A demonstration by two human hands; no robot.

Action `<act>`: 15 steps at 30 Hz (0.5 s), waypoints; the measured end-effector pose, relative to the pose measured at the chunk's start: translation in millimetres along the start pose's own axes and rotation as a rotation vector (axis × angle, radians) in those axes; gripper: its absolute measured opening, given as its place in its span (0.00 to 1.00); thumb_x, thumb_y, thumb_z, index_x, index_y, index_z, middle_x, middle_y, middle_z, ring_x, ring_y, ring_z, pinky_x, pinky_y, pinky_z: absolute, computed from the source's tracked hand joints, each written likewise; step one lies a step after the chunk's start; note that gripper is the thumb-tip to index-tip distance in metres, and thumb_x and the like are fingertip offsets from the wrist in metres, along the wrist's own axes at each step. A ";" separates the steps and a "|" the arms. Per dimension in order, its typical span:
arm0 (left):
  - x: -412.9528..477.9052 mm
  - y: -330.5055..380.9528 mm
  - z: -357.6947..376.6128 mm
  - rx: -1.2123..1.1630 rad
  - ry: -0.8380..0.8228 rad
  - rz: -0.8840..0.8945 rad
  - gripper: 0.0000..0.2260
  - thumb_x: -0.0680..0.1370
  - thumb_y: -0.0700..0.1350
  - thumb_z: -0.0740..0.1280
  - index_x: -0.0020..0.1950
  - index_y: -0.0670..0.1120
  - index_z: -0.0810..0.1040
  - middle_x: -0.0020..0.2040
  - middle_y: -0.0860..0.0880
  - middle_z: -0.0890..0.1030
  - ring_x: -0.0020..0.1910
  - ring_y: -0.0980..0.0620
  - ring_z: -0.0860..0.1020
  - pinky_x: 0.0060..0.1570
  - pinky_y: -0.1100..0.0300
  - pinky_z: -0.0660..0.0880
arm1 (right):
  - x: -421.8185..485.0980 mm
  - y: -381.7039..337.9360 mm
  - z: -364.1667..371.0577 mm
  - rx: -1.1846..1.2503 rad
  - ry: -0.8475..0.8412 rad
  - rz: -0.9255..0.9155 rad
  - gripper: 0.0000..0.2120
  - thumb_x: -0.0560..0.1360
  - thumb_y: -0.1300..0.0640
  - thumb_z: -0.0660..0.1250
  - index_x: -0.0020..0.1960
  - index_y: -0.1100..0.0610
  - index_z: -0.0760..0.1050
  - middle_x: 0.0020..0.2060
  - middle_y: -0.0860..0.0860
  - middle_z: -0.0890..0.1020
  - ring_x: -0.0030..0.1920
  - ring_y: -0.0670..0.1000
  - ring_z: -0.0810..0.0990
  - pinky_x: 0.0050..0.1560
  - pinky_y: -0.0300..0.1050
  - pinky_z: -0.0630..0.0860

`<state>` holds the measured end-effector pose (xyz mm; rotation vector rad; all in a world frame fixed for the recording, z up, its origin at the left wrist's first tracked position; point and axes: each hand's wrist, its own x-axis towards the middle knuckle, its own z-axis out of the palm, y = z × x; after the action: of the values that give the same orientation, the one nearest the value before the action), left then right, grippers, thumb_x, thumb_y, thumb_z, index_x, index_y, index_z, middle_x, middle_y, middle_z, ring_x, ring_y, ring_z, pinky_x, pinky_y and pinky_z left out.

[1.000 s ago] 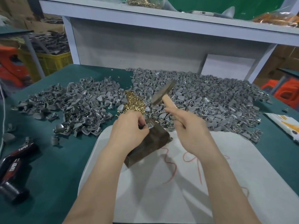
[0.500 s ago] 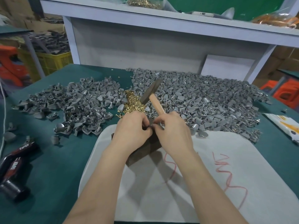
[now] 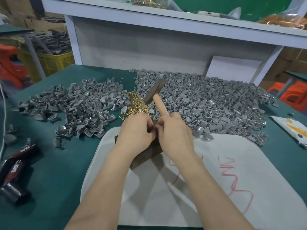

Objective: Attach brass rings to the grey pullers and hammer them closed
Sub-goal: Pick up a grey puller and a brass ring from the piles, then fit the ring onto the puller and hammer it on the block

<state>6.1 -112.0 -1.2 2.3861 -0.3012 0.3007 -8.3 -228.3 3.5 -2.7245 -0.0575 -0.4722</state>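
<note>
My left hand [image 3: 136, 131] and my right hand [image 3: 174, 135] meet fingertip to fingertip over a dark wooden block [image 3: 147, 155] on the grey mat [image 3: 216, 163]. Whatever small piece they pinch between them is hidden by the fingers. My right hand also grips a wooden-handled hammer [image 3: 157, 95], its steel head raised and tilted over the table. Just beyond my hands lies a small heap of brass rings [image 3: 136, 105]. Grey pullers lie in a pile to the left [image 3: 74, 105] and a larger pile to the right [image 3: 216, 103].
The green table [image 3: 49, 171] carries a black and red tool [image 3: 15, 165] at the left edge and a white packet [image 3: 292, 130] at the right edge. A white shelf [image 3: 166, 17] rises behind the piles. A yellow crate [image 3: 54, 62] and orange stools stand beyond.
My right hand, carrying the hammer, swung left and came in against my left hand over the block. The hammer head lowered and shifted left with it. My left hand stayed on the block.
</note>
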 end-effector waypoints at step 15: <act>-0.8 1.3 -1.7 0.008 -0.003 -0.020 0.06 0.72 0.44 0.70 0.36 0.50 0.75 0.40 0.53 0.76 0.44 0.49 0.78 0.47 0.50 0.76 | 4.1 13.1 0.6 0.202 0.012 0.007 0.09 0.78 0.56 0.62 0.47 0.55 0.82 0.43 0.53 0.76 0.46 0.56 0.76 0.46 0.48 0.72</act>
<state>4.7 -111.7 0.6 2.3966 -0.2774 0.2892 -2.9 -240.3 -0.3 -2.5231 -0.0881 -0.4553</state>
